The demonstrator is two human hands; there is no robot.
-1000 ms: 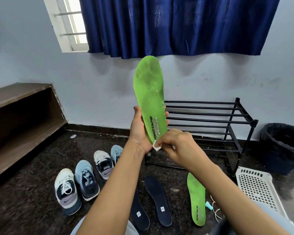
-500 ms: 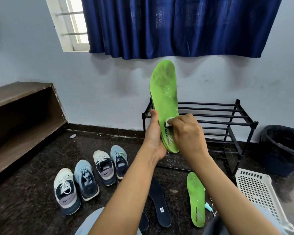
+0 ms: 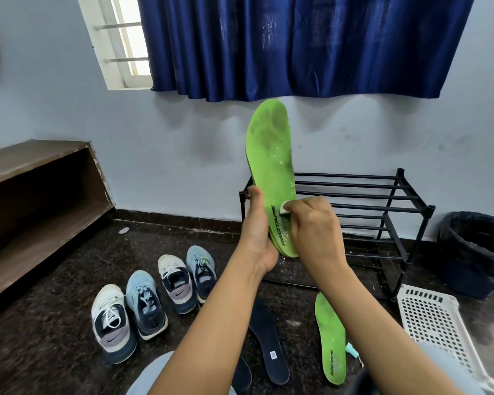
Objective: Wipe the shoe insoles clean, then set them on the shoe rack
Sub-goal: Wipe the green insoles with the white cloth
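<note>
Up from the heel end a second ago, the right hand (image 3: pixel 311 229) now sits beside the printed logo, and the held green insole (image 3: pixel 271 155) has shifted right, in front of the shoe rack (image 3: pixel 382 195). Nearest, two dark insoles (image 3: pixel 268 337) and a second green insole (image 3: pixel 331 340) lie on the dark floor, with a white basket (image 3: pixel 437 329) to the right and four sneakers (image 3: pixel 143 303) to the left. Above them the left hand (image 3: pixel 258 238) grips the held green insole's heel, keeping it upright, toe up. The right hand pinches a small white wipe (image 3: pixel 286 207) against its face. Behind stand the empty-tiered shoe rack, a black bin (image 3: pixel 474 252) and a blue curtain (image 3: pixel 297 44).
</note>
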